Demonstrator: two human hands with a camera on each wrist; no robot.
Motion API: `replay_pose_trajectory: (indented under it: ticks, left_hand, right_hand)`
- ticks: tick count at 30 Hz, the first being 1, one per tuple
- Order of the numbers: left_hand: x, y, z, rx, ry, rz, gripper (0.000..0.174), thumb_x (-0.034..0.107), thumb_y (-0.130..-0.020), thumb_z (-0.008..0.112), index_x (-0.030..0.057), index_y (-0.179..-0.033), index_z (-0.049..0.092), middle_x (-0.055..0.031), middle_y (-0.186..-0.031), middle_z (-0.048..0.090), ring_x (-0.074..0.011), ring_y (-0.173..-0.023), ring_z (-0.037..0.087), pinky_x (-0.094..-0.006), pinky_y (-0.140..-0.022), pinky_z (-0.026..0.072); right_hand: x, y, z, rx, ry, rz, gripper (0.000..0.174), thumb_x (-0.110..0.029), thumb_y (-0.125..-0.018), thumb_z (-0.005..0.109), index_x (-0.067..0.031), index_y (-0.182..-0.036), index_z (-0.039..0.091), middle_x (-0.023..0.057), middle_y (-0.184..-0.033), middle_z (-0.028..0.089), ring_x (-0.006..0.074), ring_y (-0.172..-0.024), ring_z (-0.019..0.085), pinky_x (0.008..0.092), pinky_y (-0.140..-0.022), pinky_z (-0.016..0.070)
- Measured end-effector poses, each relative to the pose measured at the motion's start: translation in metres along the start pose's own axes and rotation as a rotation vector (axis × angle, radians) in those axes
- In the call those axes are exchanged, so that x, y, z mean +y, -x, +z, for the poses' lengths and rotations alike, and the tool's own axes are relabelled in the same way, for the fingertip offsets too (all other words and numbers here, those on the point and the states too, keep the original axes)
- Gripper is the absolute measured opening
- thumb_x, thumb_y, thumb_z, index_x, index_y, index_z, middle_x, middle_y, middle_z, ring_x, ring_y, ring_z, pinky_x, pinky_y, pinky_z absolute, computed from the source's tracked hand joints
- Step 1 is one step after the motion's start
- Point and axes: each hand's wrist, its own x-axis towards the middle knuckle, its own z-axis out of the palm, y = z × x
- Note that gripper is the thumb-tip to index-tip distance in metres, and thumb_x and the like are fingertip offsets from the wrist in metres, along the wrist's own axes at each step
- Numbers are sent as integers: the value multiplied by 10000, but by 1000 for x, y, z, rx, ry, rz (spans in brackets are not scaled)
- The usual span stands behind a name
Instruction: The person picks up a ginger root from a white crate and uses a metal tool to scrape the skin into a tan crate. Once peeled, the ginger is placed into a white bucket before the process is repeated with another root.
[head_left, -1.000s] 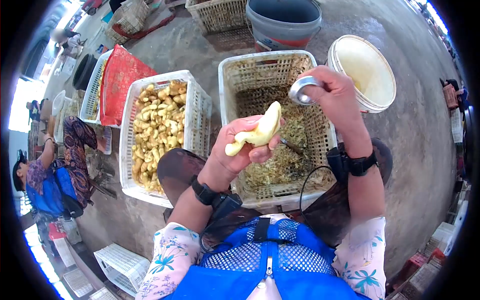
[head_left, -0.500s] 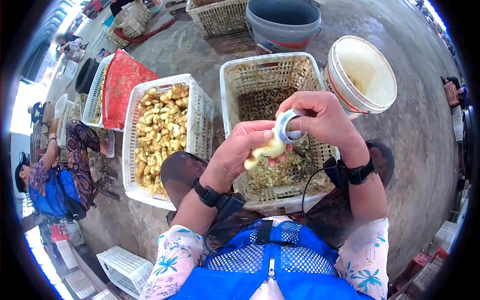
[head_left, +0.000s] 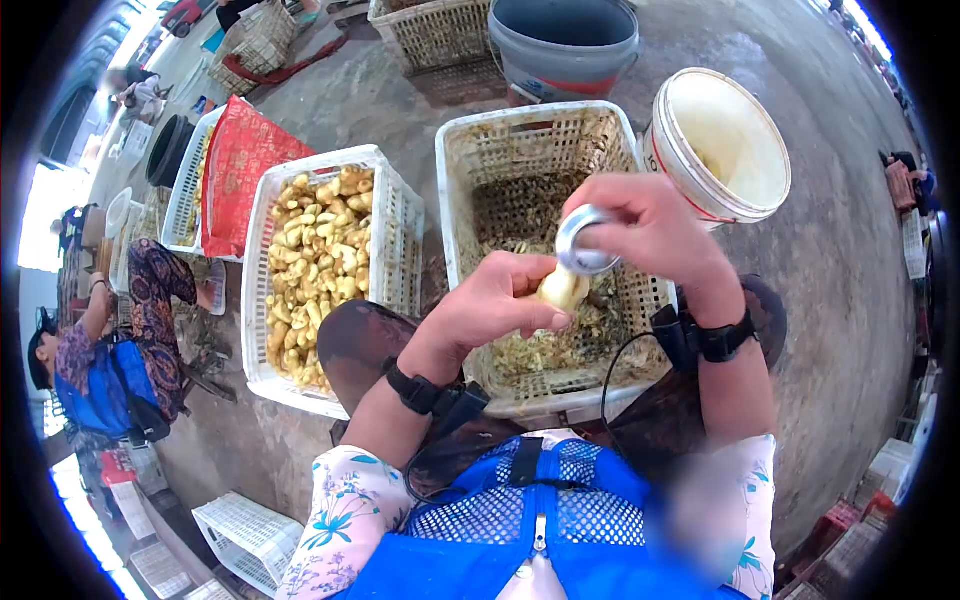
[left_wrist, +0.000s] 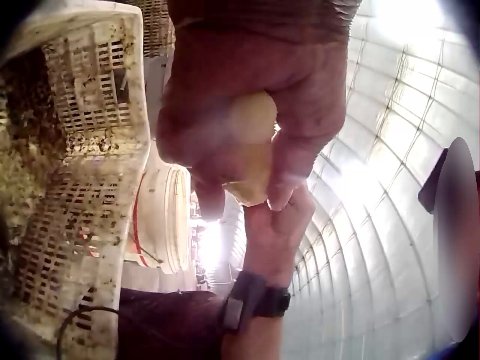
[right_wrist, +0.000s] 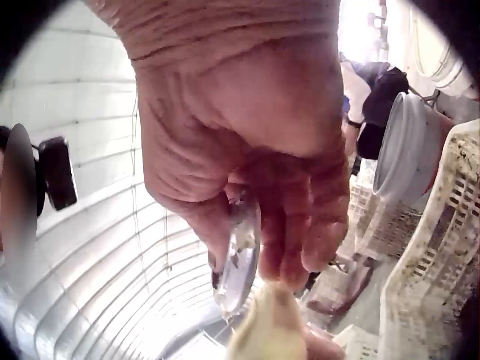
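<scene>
A peeled, pale yellow piece of ginger (head_left: pixel 565 288) is gripped by my left hand (head_left: pixel 490 308), its thumb along the near side. In the left wrist view, the ginger (left_wrist: pixel 253 124) shows between the curled fingers. My right hand (head_left: pixel 655 228) pinches a shiny metal ring (head_left: pixel 584 243) with a thin rim. The ring's edge is right at the upper end of the ginger. Seen from the right wrist, the ring (right_wrist: pixel 241 255) stands on edge between thumb and fingers, close over the ginger (right_wrist: pixel 268 330). Both hands are above a white crate (head_left: pixel 447 215) holding wet scrapings.
On the left stands a white crate (head_left: pixel 402 235) full of ginger pieces, with a red bag (head_left: pixel 250 170) beyond it. A white bucket (head_left: pixel 675 165) is right of the scrapings crate; a grey bucket (head_left: pixel 565 65) stands behind. A seated person (head_left: pixel 110 380) is at far left.
The right hand has brought the ring from above right onto the ginger. My left hand has turned the ginger, so its knobbly lower end no longer shows below the fingers.
</scene>
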Motion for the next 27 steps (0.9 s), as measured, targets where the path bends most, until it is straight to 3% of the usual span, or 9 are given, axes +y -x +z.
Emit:
replay_pose_trajectory:
  ticks: [3, 6, 7, 10, 14, 15, 19, 22, 27]
  left_hand:
    - [-2, 0, -2, -10, -70, 13, 384, 128, -845, 780, -21, -1186, 683, -23, -886, 702, -63, -679, 587, -220, -584, 450]
    - [6, 6, -2, -11, 161, 64, 388, 161, -852, 772, -19, -1183, 679, -48, -878, 710, -68, -670, 581, -216, -584, 443]
    - [0, 4, -5, 12, 208, 108, 402, 261, -911, 709, -18, -1197, 657, -80, -877, 712, -77, -654, 562, -219, -592, 440]
    - [0, -3, -6, 77, 466, 230, 448, 360, -981, 617, -15, -1224, 625, -94, -878, 705, -82, -643, 542, -227, -597, 435]
    - [0, -5, -12, 169, 703, 193, 497, 423, -1064, 480, -35, -1207, 610, -64, -829, 621, -95, -621, 451, -268, -628, 372]
    - [-4, -7, -16, 157, 731, 202, 504, 434, -1078, 457, -32, -1200, 606, -56, -859, 618, -90, -631, 451, -263, -632, 380]
    - [-12, -10, -28, 133, 816, 214, 481, 422, -1069, 489, -22, -1223, 592, -59, -886, 627, -103, -690, 495, -267, -639, 410]
    - [-9, -13, -21, 328, 806, 188, 425, 361, -1047, 553, -23, -1225, 587, -76, -957, 658, -149, -749, 572, -301, -689, 482]
    - [-9, -11, -22, 359, 690, 291, 326, 152, -932, 705, 9, -1211, 616, -95, -1069, 696, -216, -936, 698, -354, -774, 574]
  right_hand:
    - [13, -2, -6, -12, 232, 34, 94, -79, -847, 732, -1, -884, 694, -7, -732, 633, 88, -706, 591, 275, -653, 480]
    - [14, -12, -24, 438, 301, 84, 119, -102, -867, 732, -15, -832, 659, -34, -692, 563, 64, -650, 518, 275, -592, 431]
    - [16, -11, -25, 444, 201, 150, 140, -105, -876, 728, -32, -802, 634, -59, -686, 508, 39, -649, 464, 266, -569, 380]
    - [21, -5, -9, 434, 97, 109, 221, -148, -871, 743, -2, -770, 613, -22, -665, 543, 59, -627, 494, 271, -554, 404]
    - [19, 0, 6, 426, -73, 87, 124, -112, -897, 728, 4, -872, 695, -34, -739, 614, 45, -682, 530, 240, -613, 430]
    - [15, 2, 8, 338, -32, 71, 120, -75, -928, 698, -7, -1023, 725, 10, -945, 705, 68, -819, 630, 229, -741, 496]
    - [2, 0, 27, 218, -58, 29, 173, -106, -939, 729, 7, -1070, 724, 28, -1053, 713, 81, -891, 642, 247, -798, 512]
    - [4, 1, 34, 227, -215, 33, 197, -131, -930, 753, 11, -1062, 722, 39, -1058, 716, 86, -889, 641, 249, -801, 513]
    - [5, 4, 35, 201, -122, 21, 133, -42, -892, 750, -4, -1017, 727, -28, -866, 685, 30, -755, 586, 216, -679, 475]
